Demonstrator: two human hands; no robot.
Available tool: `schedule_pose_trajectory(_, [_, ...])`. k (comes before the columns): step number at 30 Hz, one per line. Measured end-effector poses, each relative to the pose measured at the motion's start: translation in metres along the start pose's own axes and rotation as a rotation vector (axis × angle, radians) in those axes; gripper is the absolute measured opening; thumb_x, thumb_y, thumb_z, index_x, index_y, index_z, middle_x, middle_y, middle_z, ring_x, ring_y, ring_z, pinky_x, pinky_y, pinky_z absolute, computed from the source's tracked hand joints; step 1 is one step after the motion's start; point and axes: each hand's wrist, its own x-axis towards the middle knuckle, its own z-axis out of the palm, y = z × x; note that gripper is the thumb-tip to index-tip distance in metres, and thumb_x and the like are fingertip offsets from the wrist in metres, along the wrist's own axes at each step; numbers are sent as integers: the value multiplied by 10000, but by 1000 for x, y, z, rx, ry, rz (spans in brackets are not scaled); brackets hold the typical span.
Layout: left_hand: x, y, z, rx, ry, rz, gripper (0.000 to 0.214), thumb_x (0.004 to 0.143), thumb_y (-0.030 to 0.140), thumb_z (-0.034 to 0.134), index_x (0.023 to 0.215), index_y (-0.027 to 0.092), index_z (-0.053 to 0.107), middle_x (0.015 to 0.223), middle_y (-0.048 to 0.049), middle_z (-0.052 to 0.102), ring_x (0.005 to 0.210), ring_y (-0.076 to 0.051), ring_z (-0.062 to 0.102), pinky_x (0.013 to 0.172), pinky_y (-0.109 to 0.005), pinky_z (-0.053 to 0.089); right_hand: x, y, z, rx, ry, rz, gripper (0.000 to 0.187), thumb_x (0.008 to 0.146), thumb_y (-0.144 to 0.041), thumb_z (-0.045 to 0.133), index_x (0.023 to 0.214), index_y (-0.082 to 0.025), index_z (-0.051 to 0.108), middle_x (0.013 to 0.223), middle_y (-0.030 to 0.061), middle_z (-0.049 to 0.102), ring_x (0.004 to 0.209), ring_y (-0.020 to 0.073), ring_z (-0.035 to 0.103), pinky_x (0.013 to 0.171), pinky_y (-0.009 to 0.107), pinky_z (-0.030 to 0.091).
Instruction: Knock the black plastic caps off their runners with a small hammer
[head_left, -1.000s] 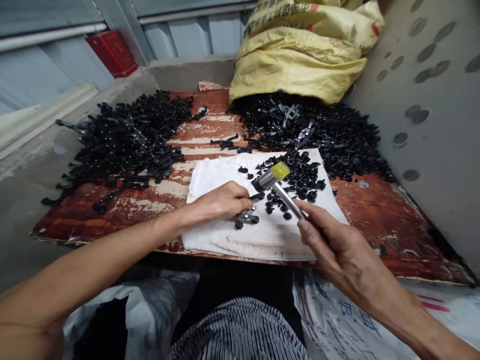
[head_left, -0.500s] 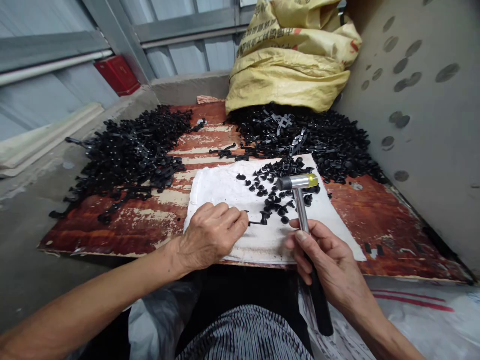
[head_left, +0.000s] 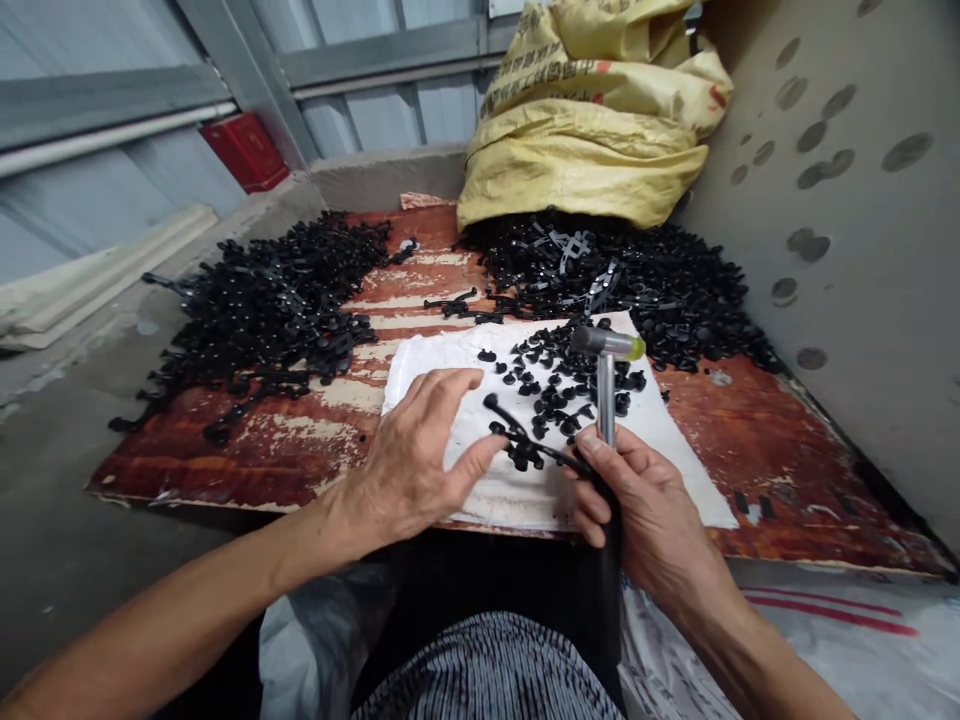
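My right hand (head_left: 645,505) is shut around the dark handle of a small hammer (head_left: 606,390), whose steel head with a yellow tip (head_left: 607,342) stands upright above a white cloth (head_left: 502,495). A black plastic strip with round studs (head_left: 529,445) lies on the cloth between my hands, its far end running toward my right fingers. My left hand (head_left: 412,450) rests on the cloth with its fingers spread, the thumb beside that strip. Several loose black studs (head_left: 555,390) lie just beyond it.
A stained red wooden board (head_left: 757,440) carries the cloth and two large heaps of black plastic parts (head_left: 270,310) (head_left: 600,270). A yellow woven sack (head_left: 577,165) slumps at the back, beside a pitted concrete wall (head_left: 840,230). A white sack (head_left: 795,640) lies below right.
My left hand has moved up the cloth and spread its fingers. The black strip now lies exposed between my hands. The hammer head has shifted slightly farther away.
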Motion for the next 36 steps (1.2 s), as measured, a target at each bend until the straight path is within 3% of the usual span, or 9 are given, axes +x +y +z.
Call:
schedule_pose_trajectory(3, [4, -1, -3, -201, -179, -180, 221, 971, 312, 436, 1067, 165, 571, 1008, -75, 661, 941, -189, 591, 844, -350, 491, 0, 0, 0, 26, 18, 51, 413, 625, -453, 851, 706, -188, 544, 551, -49, 587, 323, 20, 370, 280, 133, 321])
schedule_pose_trajectory(7, [14, 7, -1, -312, -326, -150, 275, 978, 288, 358, 872, 182, 587, 911, -60, 643, 921, -192, 563, 865, -357, 458, 0, 3, 5, 1, -4, 46, 413, 632, -466, 844, 714, -193, 544, 532, -48, 589, 311, 29, 376, 282, 143, 327])
schedule_pose_trajectory(11, [19, 13, 4, -373, -409, -182, 266, 957, 294, 389, 750, 194, 524, 755, -19, 578, 745, -154, 531, 732, -294, 430, -4, 5, 6, -95, -34, 0, 390, 716, -519, 776, 764, -203, 552, 533, -57, 588, 318, 40, 395, 303, 151, 344])
schedule_pose_trajectory(14, [20, 10, 3, -423, -464, -312, 265, 939, 278, 415, 692, 196, 463, 647, 26, 479, 627, -116, 454, 625, -252, 373, -10, 3, -5, -230, -44, -56, 345, 800, -526, 703, 818, -204, 582, 520, -52, 576, 340, 57, 420, 325, 160, 354])
schedule_pose_trajectory(16, [20, 6, 1, -507, -572, -402, 284, 941, 300, 416, 686, 189, 476, 614, 42, 448, 578, -98, 419, 580, -236, 345, -16, 3, -16, -302, -2, -93, 351, 806, -533, 695, 814, -196, 599, 586, -29, 606, 369, 60, 432, 331, 173, 378])
schedule_pose_trajectory(20, [23, 0, 5, -668, -769, -424, 355, 959, 344, 385, 666, 176, 494, 585, 50, 438, 532, -78, 389, 531, -216, 310, -26, 7, -35, -345, 56, -62, 373, 798, -552, 694, 785, -191, 602, 631, -18, 602, 381, 59, 412, 314, 186, 394])
schedule_pose_trajectory(25, [29, -4, 18, -674, -842, -411, 334, 947, 349, 393, 671, 178, 470, 602, 49, 461, 516, -72, 361, 507, -214, 291, -28, 12, -42, -270, 77, -43, 365, 775, -535, 724, 842, -194, 613, 649, -20, 606, 390, 59, 401, 297, 177, 383])
schedule_pose_trajectory(32, [42, -1, 29, -609, -779, -248, 244, 948, 299, 372, 776, 182, 500, 644, 51, 435, 606, -89, 407, 581, -217, 322, -27, 15, -46, -193, 51, -29, 336, 800, -502, 720, 892, -198, 611, 631, -43, 582, 393, 50, 383, 305, 158, 378])
schedule_pose_trajectory(36, [40, -4, 29, -583, -803, -269, 262, 957, 318, 365, 783, 182, 507, 635, 51, 440, 588, -88, 403, 564, -220, 309, -28, 15, -46, -187, 53, -23, 340, 798, -505, 723, 897, -200, 607, 629, -47, 578, 394, 51, 394, 308, 161, 389])
